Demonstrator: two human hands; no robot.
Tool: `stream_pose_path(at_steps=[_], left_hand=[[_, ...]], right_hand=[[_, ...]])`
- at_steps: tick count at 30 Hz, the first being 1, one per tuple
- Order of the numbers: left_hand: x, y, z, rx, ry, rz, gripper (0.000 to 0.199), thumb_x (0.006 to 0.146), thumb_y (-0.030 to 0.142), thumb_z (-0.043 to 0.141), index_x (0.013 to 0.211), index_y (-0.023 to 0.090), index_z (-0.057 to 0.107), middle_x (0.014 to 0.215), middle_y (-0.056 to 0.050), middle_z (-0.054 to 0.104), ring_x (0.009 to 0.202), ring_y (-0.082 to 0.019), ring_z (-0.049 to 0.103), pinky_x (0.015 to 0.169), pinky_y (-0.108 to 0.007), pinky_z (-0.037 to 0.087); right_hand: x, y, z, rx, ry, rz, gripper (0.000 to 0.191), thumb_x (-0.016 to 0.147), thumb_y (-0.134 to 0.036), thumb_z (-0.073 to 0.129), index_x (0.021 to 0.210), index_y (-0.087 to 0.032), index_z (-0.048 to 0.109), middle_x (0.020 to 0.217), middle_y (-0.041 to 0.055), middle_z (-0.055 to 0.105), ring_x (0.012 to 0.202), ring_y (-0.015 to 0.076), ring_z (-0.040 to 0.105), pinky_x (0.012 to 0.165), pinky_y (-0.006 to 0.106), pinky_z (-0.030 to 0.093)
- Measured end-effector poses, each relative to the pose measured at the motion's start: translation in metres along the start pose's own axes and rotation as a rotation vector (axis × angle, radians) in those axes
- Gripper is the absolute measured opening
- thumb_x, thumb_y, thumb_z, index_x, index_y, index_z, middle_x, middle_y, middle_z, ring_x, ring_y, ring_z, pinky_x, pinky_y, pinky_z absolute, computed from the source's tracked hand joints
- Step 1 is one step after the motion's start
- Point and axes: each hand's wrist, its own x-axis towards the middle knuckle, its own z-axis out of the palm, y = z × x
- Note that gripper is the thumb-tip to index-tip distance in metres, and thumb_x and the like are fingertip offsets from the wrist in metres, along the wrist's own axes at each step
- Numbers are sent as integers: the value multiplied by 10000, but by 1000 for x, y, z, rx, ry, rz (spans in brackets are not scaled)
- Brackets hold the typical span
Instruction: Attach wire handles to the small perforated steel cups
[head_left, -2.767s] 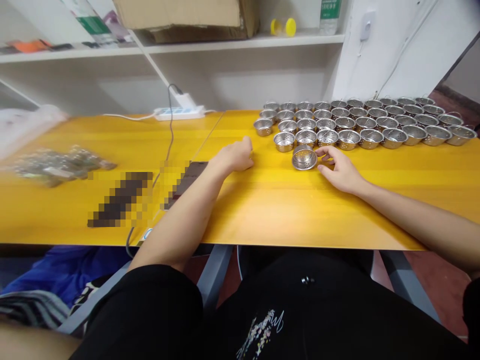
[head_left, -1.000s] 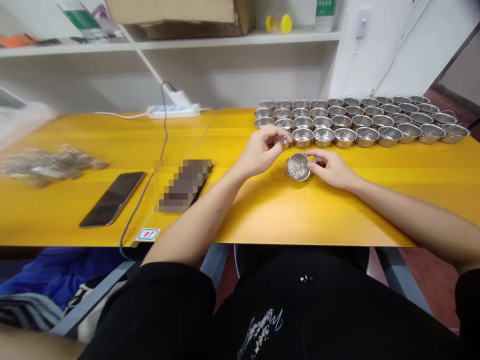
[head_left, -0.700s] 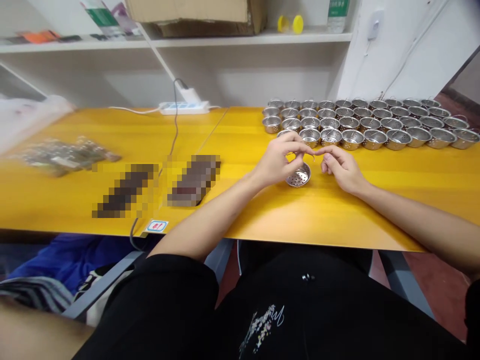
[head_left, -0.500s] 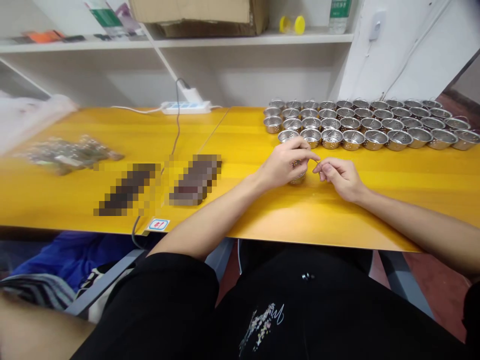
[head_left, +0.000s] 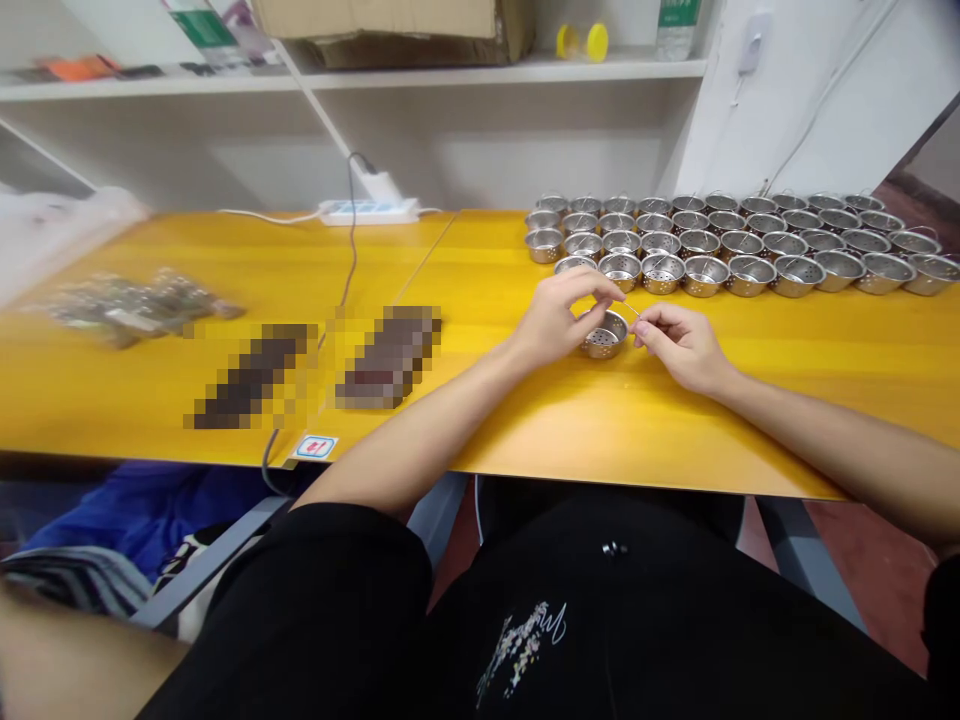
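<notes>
A small steel strainer basket [head_left: 604, 338] with a perforated base stands upright on the yellow table in front of me. My left hand [head_left: 559, 315] curls over its left rim, thumb and fingers bent at the basket; exactly where they grip is partly hidden. A thin curved wire handle [head_left: 631, 309] runs from the left fingertips to the right hand. My right hand [head_left: 681, 348], just right of the basket, pinches the wire's end between thumb and index finger.
Several rows of similar strainer baskets [head_left: 705, 276] fill the back right of the table [head_left: 525, 440]. A blurred heap of small metallic items [head_left: 142, 305] lies left, near two pixelated dark objects [head_left: 394, 355]. A power strip [head_left: 367, 212] and grey cable sit behind.
My left hand has shifted slightly left and lifted off the basket, so its inside now shows. The right hand still pinches the wire, which is now seen stretched between both hands.
</notes>
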Motion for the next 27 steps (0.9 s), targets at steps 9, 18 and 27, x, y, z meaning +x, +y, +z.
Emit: stream_pose_path(at_steps=[9, 18, 27], left_hand=[[-4, -14, 3, -63, 49, -223, 137, 1064, 230, 719, 1170, 201, 801, 1083, -70, 860, 959, -199, 783, 911, -363, 637], [-3, -22, -10, -151, -70, -355, 527, 1159, 718, 672, 1297, 218, 769, 1189, -116, 839, 1107, -253, 795, 990, -403, 624], [-17, -41, -34, -249, -596, -487, 1151, 683, 649, 1124, 1643, 252, 627, 1593, -226, 728, 1460, -458, 749, 1245, -644, 609]], right_hand=[[4, 3, -2, 76, 25, 90, 627, 963, -851, 869, 1003, -227, 818, 821, 41, 782, 630, 152, 577, 625, 330, 500], [11, 8, -5, 171, 51, 185, 631, 893, -849, 928, 977, -232, 830, 843, 62, 816, 619, 146, 546, 576, 313, 462], [20, 9, -14, 411, 116, 286, 618, 684, -739, 1103, 949, -226, 882, 605, -70, 422, 593, 114, 277, 540, 303, 247]])
